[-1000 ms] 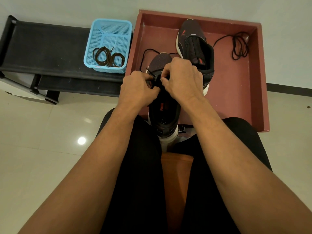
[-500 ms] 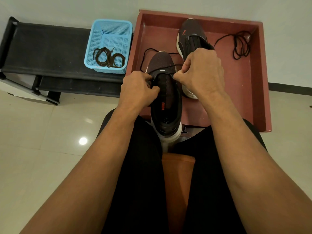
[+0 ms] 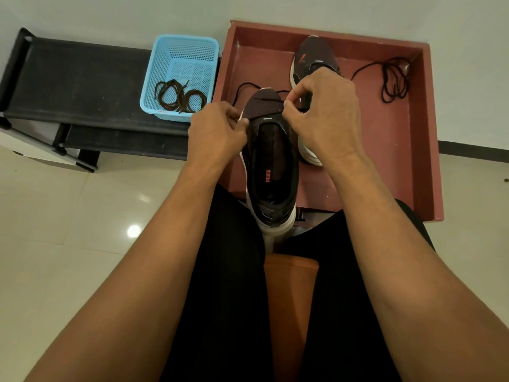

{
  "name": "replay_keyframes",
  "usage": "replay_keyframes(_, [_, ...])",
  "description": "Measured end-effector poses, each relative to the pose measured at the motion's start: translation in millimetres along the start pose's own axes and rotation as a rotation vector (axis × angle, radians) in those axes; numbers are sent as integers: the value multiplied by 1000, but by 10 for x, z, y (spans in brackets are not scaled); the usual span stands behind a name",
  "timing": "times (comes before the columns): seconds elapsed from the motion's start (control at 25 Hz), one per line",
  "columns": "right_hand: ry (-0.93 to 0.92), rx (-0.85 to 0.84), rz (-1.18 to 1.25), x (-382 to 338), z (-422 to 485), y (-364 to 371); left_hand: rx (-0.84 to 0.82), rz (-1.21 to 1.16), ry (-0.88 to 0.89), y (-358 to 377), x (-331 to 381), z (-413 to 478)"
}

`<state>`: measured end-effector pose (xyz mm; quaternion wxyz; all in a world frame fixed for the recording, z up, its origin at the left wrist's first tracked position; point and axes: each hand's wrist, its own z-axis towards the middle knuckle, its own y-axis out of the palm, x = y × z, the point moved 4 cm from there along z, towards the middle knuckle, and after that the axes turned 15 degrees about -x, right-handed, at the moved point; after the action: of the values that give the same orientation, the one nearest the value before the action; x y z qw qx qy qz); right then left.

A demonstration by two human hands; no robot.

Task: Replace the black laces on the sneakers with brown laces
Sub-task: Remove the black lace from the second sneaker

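Note:
A dark sneaker (image 3: 271,161) stands heel-down between my knees, toe pointing away. My left hand (image 3: 216,130) grips its left side near the lowest eyelets. My right hand (image 3: 322,111) pinches the black lace (image 3: 268,100) that crosses the toe end of the sneaker; the lace's other end trails off to the left (image 3: 242,88). A second dark sneaker (image 3: 314,59) lies in the red tray (image 3: 421,133), partly hidden by my right hand. A loose black lace (image 3: 392,81) is coiled at the tray's far right. Brown laces (image 3: 179,96) lie in a blue basket (image 3: 181,51).
The basket sits on a low black bench (image 3: 77,78) left of the tray. A pale wall runs behind both. Glossy light tiles (image 3: 68,244) cover the floor. An orange seat (image 3: 289,299) shows between my black-clad legs.
My right hand moved from the middle of the sneaker out to the right, drawing the black lace through the lowest eyelets. My left hand stayed on the sneaker's left side.

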<state>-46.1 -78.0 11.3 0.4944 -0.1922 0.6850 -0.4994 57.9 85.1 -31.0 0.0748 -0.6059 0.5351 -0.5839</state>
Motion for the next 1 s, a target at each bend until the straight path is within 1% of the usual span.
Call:
replay_keyframes(0.08, [-43,-30,-46,-49,35,60,9,62,22,-5,8,90])
replay_keyframes(0.16, [-86,-95,-97,-117,96,135,5,106,47,41,33,146])
replay_keyframes(0.28, [-121,-158,-261,-191,286,191,-5,107,44,101,40,186])
replay_keyframes(0.36, [-114,-184,-380,-217,404,236,-7,121,19,119,-6,228])
replay_keyframes(0.48, [-84,-204,-465,-196,449,347,0,143,-11,136,-56,302])
replay_keyframes(0.84, [-72,-259,-335,-122,467,387,34,129,-10,123,-62,344])
replay_keyframes(1.0, [-80,-257,-234,-101,463,349,81,82,50,57,33,278])
